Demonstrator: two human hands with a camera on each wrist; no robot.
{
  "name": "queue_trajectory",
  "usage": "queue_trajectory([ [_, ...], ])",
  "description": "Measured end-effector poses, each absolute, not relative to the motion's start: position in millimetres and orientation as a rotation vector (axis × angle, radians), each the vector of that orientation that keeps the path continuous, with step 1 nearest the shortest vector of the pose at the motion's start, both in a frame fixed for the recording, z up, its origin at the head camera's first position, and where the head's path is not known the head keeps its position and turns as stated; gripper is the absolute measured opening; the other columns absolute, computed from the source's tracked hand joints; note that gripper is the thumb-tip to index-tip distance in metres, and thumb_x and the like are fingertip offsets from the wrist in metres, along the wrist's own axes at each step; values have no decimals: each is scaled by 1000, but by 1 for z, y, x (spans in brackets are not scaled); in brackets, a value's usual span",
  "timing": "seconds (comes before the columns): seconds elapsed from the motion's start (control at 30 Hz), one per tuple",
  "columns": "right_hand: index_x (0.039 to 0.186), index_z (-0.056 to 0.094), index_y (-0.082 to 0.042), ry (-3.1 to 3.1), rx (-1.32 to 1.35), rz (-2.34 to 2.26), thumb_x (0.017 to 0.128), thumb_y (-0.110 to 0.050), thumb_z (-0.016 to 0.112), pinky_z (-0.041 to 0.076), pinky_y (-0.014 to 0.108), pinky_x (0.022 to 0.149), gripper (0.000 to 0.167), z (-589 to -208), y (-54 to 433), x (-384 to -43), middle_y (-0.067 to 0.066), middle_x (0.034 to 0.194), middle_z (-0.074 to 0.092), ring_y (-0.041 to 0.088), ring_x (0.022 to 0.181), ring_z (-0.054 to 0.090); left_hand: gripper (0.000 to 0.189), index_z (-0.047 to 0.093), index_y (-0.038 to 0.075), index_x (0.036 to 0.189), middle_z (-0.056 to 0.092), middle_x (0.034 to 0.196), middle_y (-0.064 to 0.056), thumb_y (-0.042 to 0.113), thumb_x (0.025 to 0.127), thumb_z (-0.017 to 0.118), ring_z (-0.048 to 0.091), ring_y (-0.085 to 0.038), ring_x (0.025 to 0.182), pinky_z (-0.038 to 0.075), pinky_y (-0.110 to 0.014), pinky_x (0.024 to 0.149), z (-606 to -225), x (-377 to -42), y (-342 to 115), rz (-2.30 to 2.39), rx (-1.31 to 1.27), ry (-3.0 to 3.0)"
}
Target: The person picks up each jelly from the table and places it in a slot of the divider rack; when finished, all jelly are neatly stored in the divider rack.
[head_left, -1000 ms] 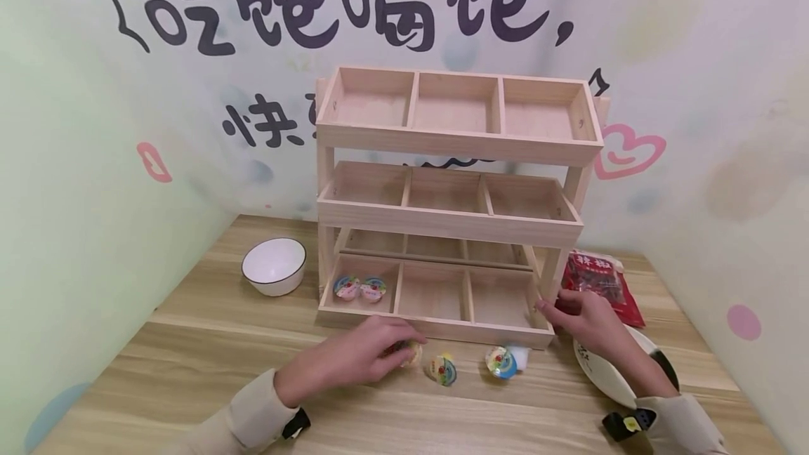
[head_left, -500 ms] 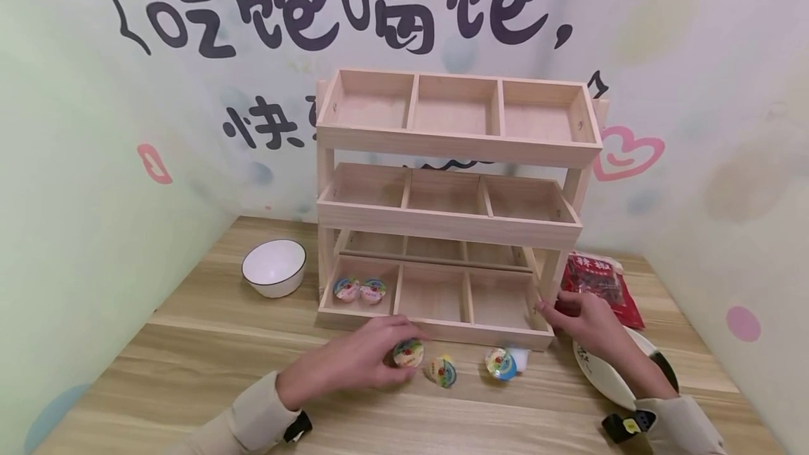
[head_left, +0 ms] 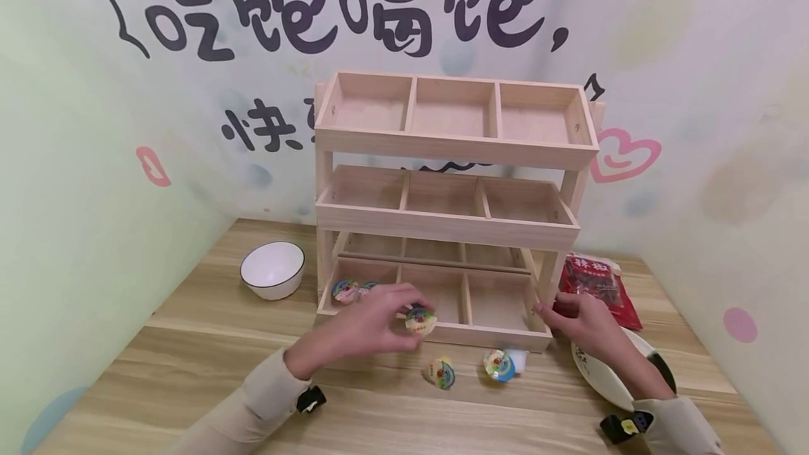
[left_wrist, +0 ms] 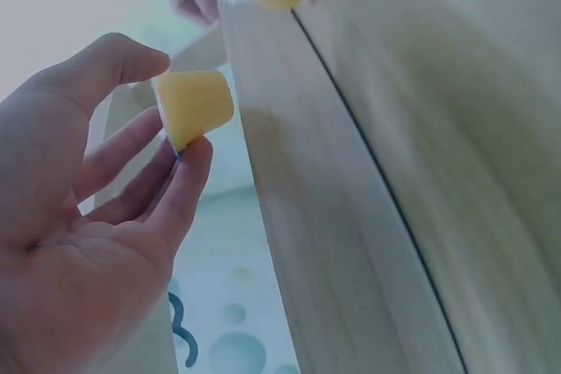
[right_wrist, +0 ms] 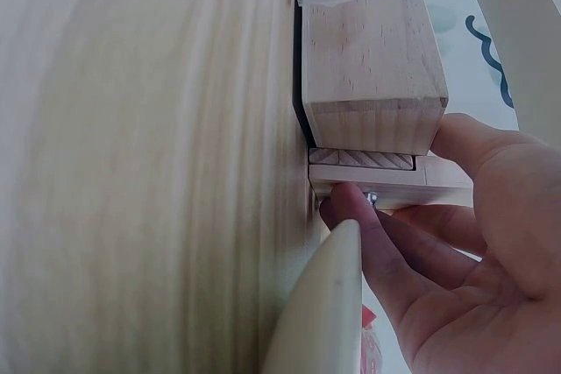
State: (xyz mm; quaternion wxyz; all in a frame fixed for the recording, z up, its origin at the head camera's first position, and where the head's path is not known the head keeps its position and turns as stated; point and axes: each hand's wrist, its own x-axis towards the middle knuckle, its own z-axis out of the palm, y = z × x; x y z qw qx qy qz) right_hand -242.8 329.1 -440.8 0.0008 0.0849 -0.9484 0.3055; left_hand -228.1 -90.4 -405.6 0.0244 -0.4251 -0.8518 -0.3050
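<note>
My left hand (head_left: 369,321) pinches a small jelly cup (head_left: 421,321) between thumb and fingertips, raised before the front of the wooden shelf rack (head_left: 442,225). In the left wrist view the held jelly cup (left_wrist: 197,104) is yellow and tapered, its lid towards the palm. Two pink jelly cups (head_left: 345,291) lie in the bottom tier's left compartment, partly hidden by that hand. On the table are a yellow jelly cup (head_left: 440,373) and a blue-lidded cup (head_left: 501,365) against a whitish one (head_left: 518,359). My right hand (head_left: 590,325) grips the rack's lower right end, thumb at the tray corner.
A white bowl (head_left: 273,271) stands left of the rack. At the right are a red packet (head_left: 594,283) and, under my right forearm, a plate (head_left: 600,374) with a dark patch. A printed cloth wall (head_left: 189,104) closes off the back.
My left hand has picked the jelly cup up off the table and lifted it towards the bottom tier. The right hand keeps its place on the rack.
</note>
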Motion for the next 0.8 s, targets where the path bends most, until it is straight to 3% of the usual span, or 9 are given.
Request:
queue_trajectory([
  [0.23, 143, 67, 3, -2989, 260, 969, 104, -50, 71, 66, 44, 82, 66, -440, 330, -244, 21, 122, 79, 26, 101, 77, 41, 73, 10, 130, 78, 126, -3, 17, 92, 87, 74, -15, 116, 62, -38, 101, -405, -254, -87, -1012, -1258, -2622],
  [0.47, 141, 69, 1, -2977, 258, 965, 103, -50, 72, 66, 38, 80, 64, -441, 329, -242, 18, 121, 80, 24, 100, 76, 37, 75, 6, 126, 79, 122, -8, 10, 92, 86, 74, -21, 108, 64, -45, 96, -413, -277, -87, -1002, -1217, -2642],
  [0.63, 142, 68, 2, -2977, 260, 973, 103, -50, 72, 66, 43, 81, 65, -441, 330, -242, 21, 122, 79, 26, 102, 77, 31, 75, 5, 125, 79, 120, -9, 9, 95, 83, 73, -23, 99, 65, -42, 86, -418, -284, -87, -942, -1268, -2658],
  [0.8, 143, 68, 1, -2978, 258, 968, 103, -50, 72, 67, 42, 82, 65, -440, 329, -243, 20, 123, 79, 26, 102, 77, 29, 75, 6, 123, 79, 115, -7, 9, 95, 81, 73, -21, 97, 63, -36, 87, -424, -288, -90, -833, -1285, -2669],
])
